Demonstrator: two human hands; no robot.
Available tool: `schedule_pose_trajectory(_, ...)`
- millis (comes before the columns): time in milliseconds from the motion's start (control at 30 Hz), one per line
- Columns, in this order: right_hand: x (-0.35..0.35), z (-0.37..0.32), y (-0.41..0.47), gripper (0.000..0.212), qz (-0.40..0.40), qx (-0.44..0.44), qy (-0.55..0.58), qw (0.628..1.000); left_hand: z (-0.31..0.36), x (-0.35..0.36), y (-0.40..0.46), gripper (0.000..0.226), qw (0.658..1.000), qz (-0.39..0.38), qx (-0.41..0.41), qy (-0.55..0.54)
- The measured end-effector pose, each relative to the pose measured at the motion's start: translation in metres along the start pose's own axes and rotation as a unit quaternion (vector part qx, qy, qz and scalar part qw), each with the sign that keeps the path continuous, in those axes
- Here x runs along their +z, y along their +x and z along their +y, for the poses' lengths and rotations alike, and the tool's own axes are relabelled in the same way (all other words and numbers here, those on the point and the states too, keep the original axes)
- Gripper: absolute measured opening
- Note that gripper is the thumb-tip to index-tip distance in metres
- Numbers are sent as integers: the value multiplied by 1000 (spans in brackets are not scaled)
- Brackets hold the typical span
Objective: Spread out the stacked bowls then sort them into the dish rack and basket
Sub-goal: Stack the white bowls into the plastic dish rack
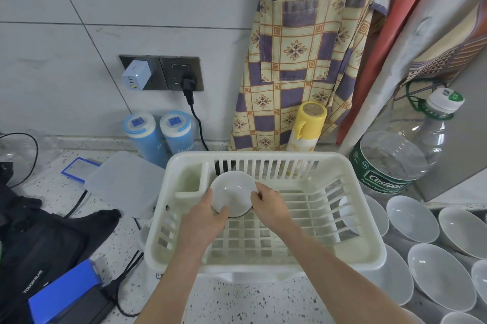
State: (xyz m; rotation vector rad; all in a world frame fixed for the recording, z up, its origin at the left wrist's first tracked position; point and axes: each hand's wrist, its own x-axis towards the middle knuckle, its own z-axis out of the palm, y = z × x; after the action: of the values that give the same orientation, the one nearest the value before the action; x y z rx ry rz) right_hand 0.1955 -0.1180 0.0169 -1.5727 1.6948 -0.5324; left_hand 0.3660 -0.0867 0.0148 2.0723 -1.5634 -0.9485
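Note:
A small white bowl (233,192) is tilted on its edge inside the white plastic dish rack (263,264), near the rack's back left by the cutlery pocket. My left hand (204,219) grips the bowl's lower left rim. My right hand (271,205) pinches its right rim. Several larger white bowls (413,218) lie spread out on the counter to the right of the rack, one more (440,275) nearer to me. No basket is in view.
A big clear water bottle (400,155) stands right of the rack. Behind it are a yellow spray can (307,126), two blue canisters (160,136) and a hanging apron. A clear lid (123,181), a black bag (39,239), cables and a blue box (63,294) fill the left.

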Motion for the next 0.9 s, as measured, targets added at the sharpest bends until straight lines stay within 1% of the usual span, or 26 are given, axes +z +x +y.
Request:
schedule_pose_trajectory(67, 1, 1, 2, 23, 0, 1, 0, 1000, -1, 1, 1, 72, 1000, -17, 0, 22)
schedule_pose_trajectory(233, 2, 5, 4, 36, -6, 31, 40, 999, -1, 3, 0, 109, 996, -43, 12, 79)
schedule_pose_trajectory(267, 3, 6, 5, 39, -9, 35, 47, 998, -2, 3, 0, 111, 995, -44, 10, 91)
schedule_pose_trajectory(400, 5, 8, 5, 43, -10, 55, 72, 996, -3, 5, 2, 102, 993, -29, 2, 110)
schedule_pose_trajectory(500, 5, 9, 6, 42, -20, 91, 100, 991, -3, 6, 4, 99, 994, -21, -3, 110)
schedule_pose_trajectory(700, 6, 3, 2, 33, -29, 137, 176, 974, -3, 10, 6, 95, 992, -9, -4, 127)
schedule_pose_trajectory(800, 7, 0, 0, 34, -28, 147, 187, 971, -3, 11, 6, 93, 991, -6, -7, 134)
schedule_pose_trajectory(900, 3, -5, -3, 41, -40, 162, 185, 968, -2, 11, 7, 93, 992, -5, -7, 130)
